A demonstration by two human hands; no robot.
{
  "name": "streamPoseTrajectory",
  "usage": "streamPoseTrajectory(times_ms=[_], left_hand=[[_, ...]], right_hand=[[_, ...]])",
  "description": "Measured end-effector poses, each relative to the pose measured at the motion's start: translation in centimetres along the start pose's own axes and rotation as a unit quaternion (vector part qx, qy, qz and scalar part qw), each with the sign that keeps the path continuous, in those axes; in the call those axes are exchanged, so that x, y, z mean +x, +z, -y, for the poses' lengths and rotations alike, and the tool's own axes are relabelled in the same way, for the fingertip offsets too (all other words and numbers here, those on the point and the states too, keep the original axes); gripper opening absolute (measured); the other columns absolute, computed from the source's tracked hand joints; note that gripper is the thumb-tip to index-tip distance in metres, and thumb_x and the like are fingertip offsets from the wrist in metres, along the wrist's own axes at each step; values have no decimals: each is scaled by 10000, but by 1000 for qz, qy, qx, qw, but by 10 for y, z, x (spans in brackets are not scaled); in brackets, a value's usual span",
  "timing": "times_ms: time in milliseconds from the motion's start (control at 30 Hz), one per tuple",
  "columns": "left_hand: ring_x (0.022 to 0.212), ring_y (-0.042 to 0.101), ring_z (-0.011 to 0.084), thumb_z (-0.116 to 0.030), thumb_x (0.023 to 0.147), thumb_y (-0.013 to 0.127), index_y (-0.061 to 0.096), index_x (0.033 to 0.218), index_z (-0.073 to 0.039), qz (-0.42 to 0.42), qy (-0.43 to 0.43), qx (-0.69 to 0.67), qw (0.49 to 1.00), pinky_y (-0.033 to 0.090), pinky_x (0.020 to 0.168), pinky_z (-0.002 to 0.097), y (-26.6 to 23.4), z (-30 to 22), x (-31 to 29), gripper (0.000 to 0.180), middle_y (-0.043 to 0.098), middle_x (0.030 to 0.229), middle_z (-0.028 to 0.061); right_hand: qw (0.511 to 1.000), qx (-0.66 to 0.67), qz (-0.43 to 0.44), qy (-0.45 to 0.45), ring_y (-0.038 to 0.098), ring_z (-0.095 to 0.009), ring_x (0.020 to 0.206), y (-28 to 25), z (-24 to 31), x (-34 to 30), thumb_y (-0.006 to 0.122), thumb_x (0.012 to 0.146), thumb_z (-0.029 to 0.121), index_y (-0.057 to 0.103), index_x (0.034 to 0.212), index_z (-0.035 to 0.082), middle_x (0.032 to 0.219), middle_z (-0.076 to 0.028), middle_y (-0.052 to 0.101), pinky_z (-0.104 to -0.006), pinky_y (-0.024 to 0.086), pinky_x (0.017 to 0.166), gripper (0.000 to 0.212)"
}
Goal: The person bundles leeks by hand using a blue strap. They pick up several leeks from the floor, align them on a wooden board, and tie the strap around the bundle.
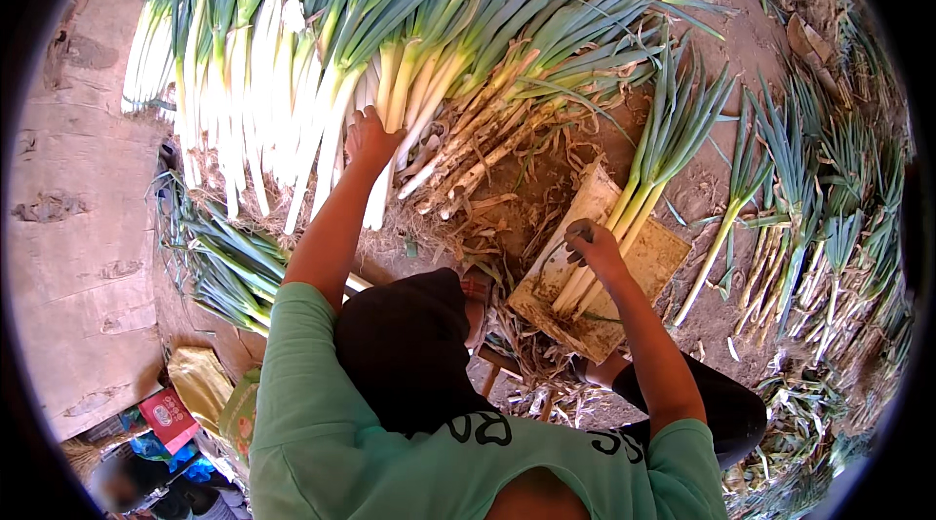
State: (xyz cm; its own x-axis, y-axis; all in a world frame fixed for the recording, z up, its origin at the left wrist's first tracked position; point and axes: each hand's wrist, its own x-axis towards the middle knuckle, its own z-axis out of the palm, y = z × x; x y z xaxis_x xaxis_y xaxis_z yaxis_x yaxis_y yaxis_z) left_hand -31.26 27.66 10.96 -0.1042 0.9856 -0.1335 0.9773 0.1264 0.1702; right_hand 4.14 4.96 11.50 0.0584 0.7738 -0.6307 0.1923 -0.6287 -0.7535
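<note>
A wide row of leeks [336, 111], with white stalks and long green leaves, lies across the ground in front of me. My left hand [371, 138] is among the white stalks there, its fingers curled around a leek. To the right, a few leeks [632, 200] lie with their root ends in a shallow, dirt-stained wooden tray [653, 257]. My right hand [597, 249] is closed over the stalks at the tray. Its fingertips look dark, and what they pinch is too small to make out; a thin dark strand shows beside them.
Unpeeled, brownish leeks [487, 135] adjoin the clean row. More leeks [780, 247] lie along the right, above trimmed leaves [790, 413]. Another bundle [239, 267] lies at my left. Boards [88, 189] cover the far left, near a red box [168, 420] and a yellowish sack [200, 384].
</note>
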Motion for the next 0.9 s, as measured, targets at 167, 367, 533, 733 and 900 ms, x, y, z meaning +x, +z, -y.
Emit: streamPoseTrajectory(times_ms=[167,367,533,733,900], left_hand=[[782,654,307,-335,641,760,587,963,34,29,23,-52,998,529,703,395,-21,1,9,519,636,873,206],[619,614,232,-159,654,747,579,958,111,113,-74,-488,863,512,547,338,-58,-45,-12,440,624,744,160],[547,582,186,-262,720,758,594,848,67,19,-30,-459,888,477,493,311,-49,-56,-49,390,623,689,131],[506,482,119,-315,838,649,604,770,17,68,-46,-495,865,412,491,294,-68,-39,-57,342,515,564,35],[647,622,260,-450,820,624,634,899,35,56,29,-115,991,467,626,394,-49,10,-46,491,632,717,167]], right_hand=[[999,0,2,-34,630,-152,632,7,4,1,619,866,218,580,1003,7,761,-81,625,-281,479,558,254],[984,121,127,-23,615,-192,858,71,66,11,474,942,406,551,1150,59,970,-80,617,-321,487,728,412],[934,290,207,-31,597,-204,851,150,134,20,543,912,367,536,1176,23,997,-87,603,-322,481,759,433],[952,275,137,2,571,-165,773,100,132,10,633,857,246,525,1178,0,927,-69,585,-308,495,678,418],[954,261,127,82,563,-165,796,46,106,-52,644,846,217,489,1202,10,950,-61,567,-310,494,687,440]])
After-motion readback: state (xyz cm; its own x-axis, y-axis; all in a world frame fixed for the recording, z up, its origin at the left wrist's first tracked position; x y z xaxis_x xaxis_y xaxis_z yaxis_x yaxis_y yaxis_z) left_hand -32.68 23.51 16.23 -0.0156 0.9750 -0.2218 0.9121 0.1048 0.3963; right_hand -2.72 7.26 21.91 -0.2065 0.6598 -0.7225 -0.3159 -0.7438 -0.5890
